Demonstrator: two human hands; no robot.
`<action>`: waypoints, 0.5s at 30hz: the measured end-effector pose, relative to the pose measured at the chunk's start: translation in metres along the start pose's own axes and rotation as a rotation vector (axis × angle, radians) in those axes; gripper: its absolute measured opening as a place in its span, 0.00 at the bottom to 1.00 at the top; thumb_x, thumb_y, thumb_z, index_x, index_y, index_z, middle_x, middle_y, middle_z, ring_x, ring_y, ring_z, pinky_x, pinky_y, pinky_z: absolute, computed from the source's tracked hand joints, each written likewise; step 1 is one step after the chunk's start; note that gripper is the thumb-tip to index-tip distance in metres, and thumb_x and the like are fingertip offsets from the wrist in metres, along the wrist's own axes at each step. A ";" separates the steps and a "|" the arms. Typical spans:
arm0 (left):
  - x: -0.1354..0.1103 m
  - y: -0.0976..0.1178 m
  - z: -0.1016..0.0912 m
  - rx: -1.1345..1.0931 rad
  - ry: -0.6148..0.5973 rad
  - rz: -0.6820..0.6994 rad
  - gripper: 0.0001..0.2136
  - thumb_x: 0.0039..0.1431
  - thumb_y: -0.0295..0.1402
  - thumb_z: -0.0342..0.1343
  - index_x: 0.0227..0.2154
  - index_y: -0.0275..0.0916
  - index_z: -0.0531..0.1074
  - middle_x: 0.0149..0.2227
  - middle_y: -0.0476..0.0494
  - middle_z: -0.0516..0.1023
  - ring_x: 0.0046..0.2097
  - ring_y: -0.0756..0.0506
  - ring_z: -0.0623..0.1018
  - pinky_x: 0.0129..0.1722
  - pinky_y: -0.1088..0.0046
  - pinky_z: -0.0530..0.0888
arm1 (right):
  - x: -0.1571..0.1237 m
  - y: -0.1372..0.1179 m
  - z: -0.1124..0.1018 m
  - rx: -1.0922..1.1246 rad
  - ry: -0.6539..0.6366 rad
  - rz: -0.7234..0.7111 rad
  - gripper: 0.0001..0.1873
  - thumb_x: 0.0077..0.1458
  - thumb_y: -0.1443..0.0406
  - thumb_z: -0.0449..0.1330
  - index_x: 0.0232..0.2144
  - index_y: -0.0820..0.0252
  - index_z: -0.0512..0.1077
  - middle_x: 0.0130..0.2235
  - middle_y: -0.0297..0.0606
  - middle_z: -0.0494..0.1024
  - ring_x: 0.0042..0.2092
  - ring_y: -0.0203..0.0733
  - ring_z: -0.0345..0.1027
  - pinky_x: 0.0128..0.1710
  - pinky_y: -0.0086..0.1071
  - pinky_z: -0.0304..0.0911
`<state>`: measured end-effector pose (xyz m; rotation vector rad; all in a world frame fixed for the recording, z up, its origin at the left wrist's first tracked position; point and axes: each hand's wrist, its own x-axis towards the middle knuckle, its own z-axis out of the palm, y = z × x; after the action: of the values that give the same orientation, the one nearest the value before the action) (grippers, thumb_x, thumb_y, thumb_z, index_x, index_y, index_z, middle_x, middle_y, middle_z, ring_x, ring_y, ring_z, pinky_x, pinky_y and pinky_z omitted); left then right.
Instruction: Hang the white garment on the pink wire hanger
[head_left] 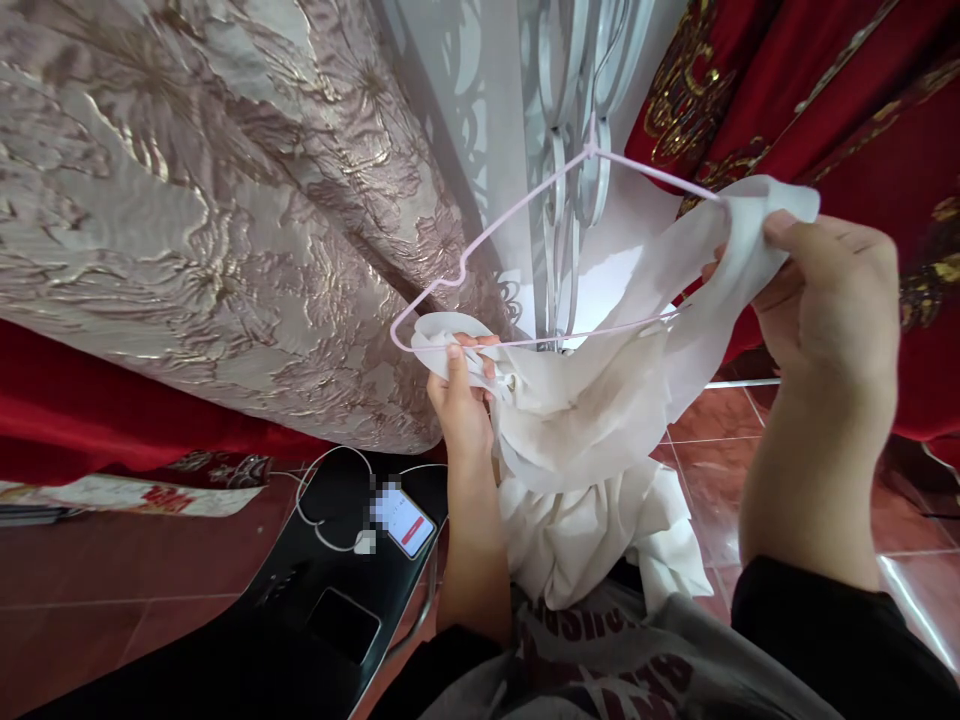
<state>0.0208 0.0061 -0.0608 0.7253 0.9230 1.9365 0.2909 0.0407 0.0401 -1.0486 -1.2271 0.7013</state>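
A pale pink clothes hanger (525,199) hangs by its hook at the metal grille, tilted down to the left. A white, thin-clothed garment (592,435) droops below it and gathers toward my lap. My right hand (832,285) pinches the garment's edge at the hanger's right end, where the cloth covers the arm of the hanger. At the left end, my left hand (466,395) is closed on another part of the garment, its fingers by the lower bar. The left corner of the hanger is bare.
Shiny beige patterned curtain (225,230) fills the left, and red curtain with gold trim (750,90) the right. A grey metal grille (559,190) stands behind the hanger. On a black chair (262,620) lie a lit phone (405,522), a dark phone (343,625) and a white cable (330,545).
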 end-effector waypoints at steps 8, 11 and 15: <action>0.001 -0.001 -0.002 -0.011 -0.016 0.015 0.21 0.54 0.50 0.70 0.33 0.36 0.74 0.34 0.41 0.82 0.23 0.55 0.69 0.18 0.80 0.57 | 0.001 0.010 -0.001 0.010 0.158 -0.032 0.13 0.52 0.67 0.63 0.20 0.62 0.65 0.24 0.30 0.62 0.27 0.29 0.59 0.28 0.30 0.56; 0.001 0.001 -0.003 -0.008 -0.012 0.019 0.21 0.54 0.50 0.70 0.32 0.36 0.74 0.34 0.41 0.82 0.23 0.55 0.69 0.17 0.81 0.57 | 0.007 -0.011 -0.009 0.196 0.091 0.111 0.12 0.54 0.70 0.59 0.21 0.60 0.63 0.25 0.33 0.63 0.31 0.32 0.65 0.35 0.34 0.64; 0.003 0.003 -0.002 -0.004 0.003 0.023 0.21 0.54 0.50 0.69 0.32 0.36 0.74 0.33 0.41 0.81 0.23 0.55 0.69 0.17 0.81 0.56 | 0.007 -0.030 -0.031 0.190 -0.101 0.273 0.19 0.60 0.64 0.57 0.19 0.59 0.57 0.23 0.29 0.53 0.25 0.28 0.54 0.31 0.34 0.58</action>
<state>0.0164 0.0067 -0.0595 0.7340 0.9157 1.9596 0.3196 0.0272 0.0707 -1.0411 -1.0888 1.0721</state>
